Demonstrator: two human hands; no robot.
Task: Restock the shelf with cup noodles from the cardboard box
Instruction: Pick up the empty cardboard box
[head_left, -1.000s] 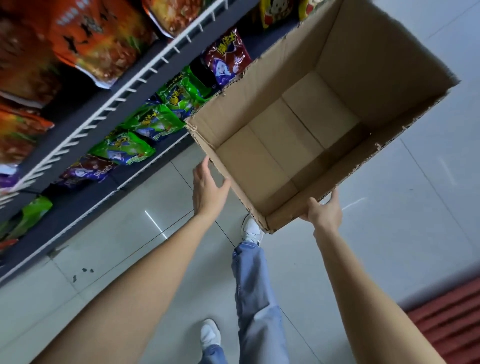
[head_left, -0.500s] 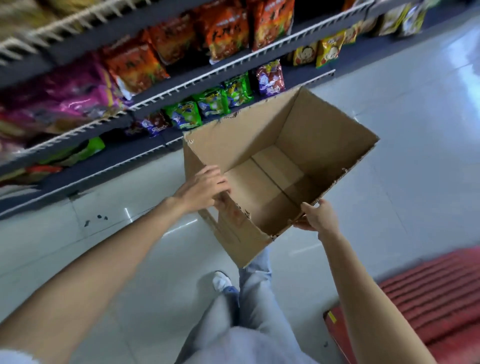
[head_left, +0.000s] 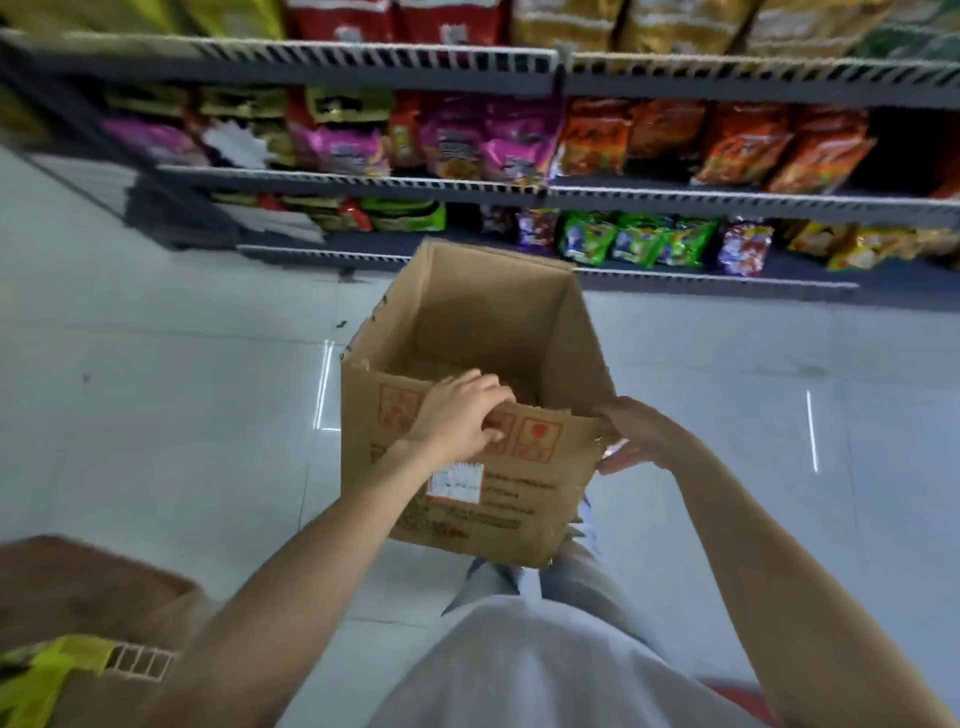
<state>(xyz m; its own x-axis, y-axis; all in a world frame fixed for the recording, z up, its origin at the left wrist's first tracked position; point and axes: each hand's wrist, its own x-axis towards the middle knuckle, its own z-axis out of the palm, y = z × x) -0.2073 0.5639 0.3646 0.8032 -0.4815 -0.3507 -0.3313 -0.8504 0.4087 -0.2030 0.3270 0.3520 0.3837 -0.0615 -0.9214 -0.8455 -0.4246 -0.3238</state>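
Brown cardboard box (head_left: 470, 332) held up mid-air over the floor (head_left: 156, 389), open top facing up, insides looking bare as far as visible, so no cup noodles spotted anywhere in there. Left hand (head_left: 457, 421) hooked over the near rim, fingers curled down inside and thumb on the printed outer face, grip closed on the cardboard. Right hand (head_left: 641, 434) clamped on the near right corner, fingers wrapped round the edge, also closed tight on the box. Red handling symbols and a white shipping label (head_left: 456, 483) on the side facing the camera, partly covered by the left wrist. Straight ahead, dark shelf (head_left: 519, 189) with white wire front rails, several tiers, crammed with snack bags: pink and orange ones on the middle tier, green bags (head_left: 636, 241) and yellow ones on the bottom tier just behind the box's far edge. Box blocking part of that bottom tier. Lower left corner, another brown carton (head_left: 88, 597) with some yellow-green strip on it, blurry, well apart from the held one. Bit of red down at the lower right edge, can't tell what. Pale glossy tiles underfoot with streaks of light reflected, a few dark specks. Jeans and a light shirt at the bottom of the view.
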